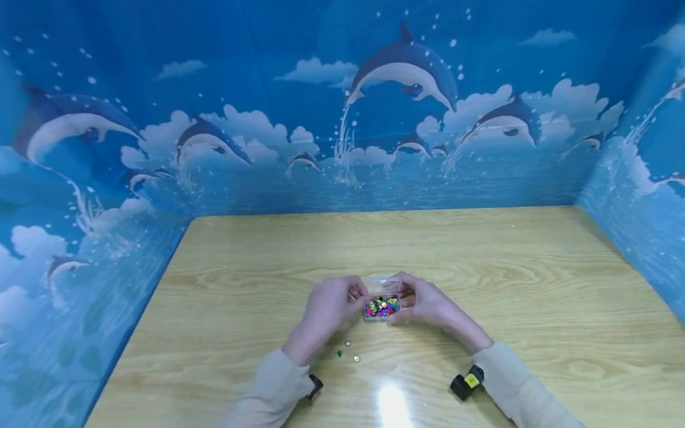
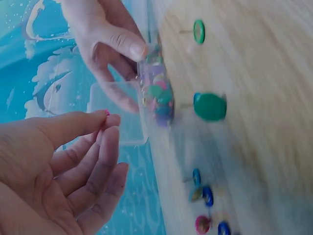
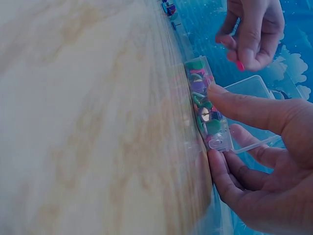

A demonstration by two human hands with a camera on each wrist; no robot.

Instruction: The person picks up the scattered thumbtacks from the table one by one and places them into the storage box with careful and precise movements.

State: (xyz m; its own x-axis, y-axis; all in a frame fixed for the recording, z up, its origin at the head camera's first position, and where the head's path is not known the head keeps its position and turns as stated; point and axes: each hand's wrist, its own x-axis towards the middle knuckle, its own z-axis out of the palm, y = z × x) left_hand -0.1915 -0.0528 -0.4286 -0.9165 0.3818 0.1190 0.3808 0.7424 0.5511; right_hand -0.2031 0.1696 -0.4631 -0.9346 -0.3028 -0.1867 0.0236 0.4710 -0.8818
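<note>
A small clear plastic box (image 3: 226,142) full of colourful thumbtacks (image 1: 381,306) stands on the table, its hinged lid (image 3: 252,87) raised. My right hand (image 1: 428,303) holds the box at its right end, with the thumb on the near wall and other fingers around the end and by the lid. To the box's left, my left hand (image 1: 326,305) pinches a pink thumbtack (image 3: 240,65) between thumb and index finger. The same pink head barely shows at the fingertips in the left wrist view. The left hand's remaining fingers are loosely bent.
Several loose thumbtacks lie on the wooden table (image 1: 249,270) in front of the left hand, among them a green one (image 2: 210,106) and a pale one (image 1: 356,359). Blue dolphin-print curtains (image 1: 291,184) enclose the table's back and sides.
</note>
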